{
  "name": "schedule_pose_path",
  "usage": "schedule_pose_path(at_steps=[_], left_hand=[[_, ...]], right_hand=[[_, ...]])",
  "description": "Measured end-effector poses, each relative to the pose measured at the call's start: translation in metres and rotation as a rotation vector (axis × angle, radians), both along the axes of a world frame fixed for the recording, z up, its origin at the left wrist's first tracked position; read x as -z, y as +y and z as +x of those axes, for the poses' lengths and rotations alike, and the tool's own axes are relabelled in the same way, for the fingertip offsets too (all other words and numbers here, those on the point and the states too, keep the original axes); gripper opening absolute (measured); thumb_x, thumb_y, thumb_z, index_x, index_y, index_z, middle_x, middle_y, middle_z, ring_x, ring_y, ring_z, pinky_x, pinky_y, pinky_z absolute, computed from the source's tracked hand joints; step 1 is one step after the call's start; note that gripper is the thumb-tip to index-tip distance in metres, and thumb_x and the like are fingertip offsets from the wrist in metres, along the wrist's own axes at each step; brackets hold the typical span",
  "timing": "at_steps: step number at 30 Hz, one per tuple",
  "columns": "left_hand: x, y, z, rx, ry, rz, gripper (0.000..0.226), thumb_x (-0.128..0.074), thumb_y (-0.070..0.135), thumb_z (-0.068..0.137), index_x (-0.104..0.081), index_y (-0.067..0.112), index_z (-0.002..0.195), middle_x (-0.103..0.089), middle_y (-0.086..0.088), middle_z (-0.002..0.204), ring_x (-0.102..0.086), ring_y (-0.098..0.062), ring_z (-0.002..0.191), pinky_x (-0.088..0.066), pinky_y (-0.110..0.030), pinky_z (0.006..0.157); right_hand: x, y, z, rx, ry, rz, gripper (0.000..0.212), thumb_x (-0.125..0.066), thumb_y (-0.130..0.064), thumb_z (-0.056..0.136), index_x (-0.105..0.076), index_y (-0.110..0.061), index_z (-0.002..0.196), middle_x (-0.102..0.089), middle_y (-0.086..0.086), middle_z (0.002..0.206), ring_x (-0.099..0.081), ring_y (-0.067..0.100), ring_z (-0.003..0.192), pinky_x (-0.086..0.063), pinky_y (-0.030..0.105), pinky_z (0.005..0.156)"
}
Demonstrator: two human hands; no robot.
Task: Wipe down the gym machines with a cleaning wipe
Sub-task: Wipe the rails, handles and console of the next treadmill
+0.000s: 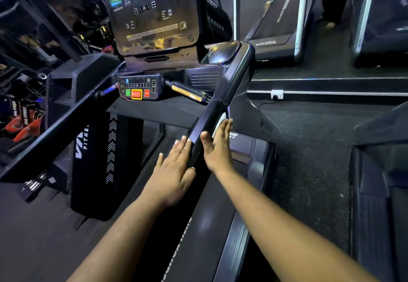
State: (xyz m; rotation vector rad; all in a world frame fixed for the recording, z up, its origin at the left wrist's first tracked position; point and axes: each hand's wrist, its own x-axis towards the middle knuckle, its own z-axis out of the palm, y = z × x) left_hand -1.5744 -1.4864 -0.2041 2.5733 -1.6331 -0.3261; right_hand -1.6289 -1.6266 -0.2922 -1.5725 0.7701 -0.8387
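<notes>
In the middle of the frame, both hands are flanking the treadmill's (154, 109) right handrail (212, 118). The left hand (174, 173) is lying flat with straight fingers against the rail's left side, holding nothing. The right hand (217, 147) is pressing, fingers straight and together, against the rail's right side, with its thumb resting on top of the rail. A sliver of white wipe (221, 121) is showing between those fingers and the rail, just above the fingertips. Above the hands, at upper centre, the dark console screen (152, 14) is standing over a button panel (138, 89) with green and red keys. A second treadmill (280, 28) is sitting at the upper right.
</notes>
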Motion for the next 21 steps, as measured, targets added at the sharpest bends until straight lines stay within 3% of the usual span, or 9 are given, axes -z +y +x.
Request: schedule_pose_path(at_steps=[3, 5, 10, 14, 16, 18, 21], left_hand=[[0.0, -0.004, 0.003, -0.008, 0.041, -0.011, 0.077, -0.031, 0.042, 0.094, 0.0, 0.031, 0.163, 0.013, 0.02, 0.165, 0.017, 0.004, 0.149, 0.004, -0.042, 0.126], [0.0, -0.009, 0.004, -0.01, 0.051, -0.01, 0.079, -0.029, 0.044, 0.09, 0.001, 0.031, 0.163, 0.013, 0.019, 0.166, 0.015, 0.004, 0.15, 0.002, -0.041, 0.127], [0.003, -0.018, 0.006, -0.022, 0.024, -0.008, 0.08, -0.03, 0.046, 0.09, 0.001, 0.032, 0.163, 0.012, 0.016, 0.168, 0.014, 0.001, 0.152, -0.001, -0.044, 0.128], [0.005, -0.029, 0.009, -0.03, 0.022, -0.012, 0.086, -0.022, 0.057, 0.083, 0.003, 0.034, 0.163, 0.013, 0.017, 0.168, 0.012, 0.0, 0.153, -0.004, -0.046, 0.128], [0.004, -0.032, 0.01, -0.022, 0.023, -0.019, 0.09, -0.018, 0.061, 0.079, 0.005, 0.034, 0.162, 0.013, 0.018, 0.168, 0.012, -0.002, 0.154, -0.004, -0.045, 0.127], [0.005, -0.033, 0.009, -0.017, 0.022, -0.018, 0.091, -0.019, 0.061, 0.079, 0.005, 0.033, 0.162, 0.014, 0.019, 0.167, 0.011, -0.003, 0.154, -0.004, -0.044, 0.127], [0.006, -0.032, 0.009, -0.023, 0.02, -0.023, 0.091, -0.02, 0.06, 0.079, 0.001, 0.032, 0.163, 0.012, 0.016, 0.168, 0.01, -0.004, 0.155, -0.006, -0.046, 0.128]], right_hand=[[0.013, 0.028, -0.004, -0.083, -0.068, -0.093, 0.119, -0.013, -0.096, 0.076, 0.018, -0.013, 0.154, 0.025, 0.006, 0.163, 0.026, 0.022, 0.152, 0.011, 0.036, 0.125], [0.017, 0.017, 0.0, -0.056, -0.053, -0.173, 0.109, -0.014, -0.09, 0.083, 0.016, -0.014, 0.154, 0.021, 0.01, 0.165, 0.024, 0.024, 0.153, 0.009, 0.041, 0.126], [0.001, -0.058, 0.006, -0.037, 0.098, -0.438, 0.115, -0.011, -0.091, 0.08, -0.008, -0.01, 0.161, 0.007, 0.016, 0.169, 0.013, 0.032, 0.155, 0.004, 0.048, 0.124], [-0.004, -0.044, -0.009, -0.171, 0.117, -0.661, 0.11, -0.012, -0.089, 0.082, -0.038, -0.009, 0.153, -0.019, 0.016, 0.166, 0.0, 0.035, 0.156, -0.001, 0.052, 0.126], [0.003, -0.031, -0.017, -0.257, 0.126, -0.737, 0.108, -0.013, -0.088, 0.082, -0.037, -0.011, 0.154, -0.024, 0.01, 0.166, -0.002, 0.029, 0.157, 0.001, 0.048, 0.126], [0.005, -0.047, -0.018, -0.265, 0.178, -0.852, 0.109, -0.012, -0.088, 0.082, -0.035, -0.012, 0.156, -0.025, 0.008, 0.166, -0.007, 0.028, 0.157, -0.002, 0.053, 0.126], [-0.011, -0.097, -0.011, -0.228, 0.366, -0.855, 0.118, -0.001, -0.094, 0.075, -0.031, -0.014, 0.157, -0.021, 0.007, 0.167, -0.004, 0.027, 0.157, 0.003, 0.058, 0.124]])
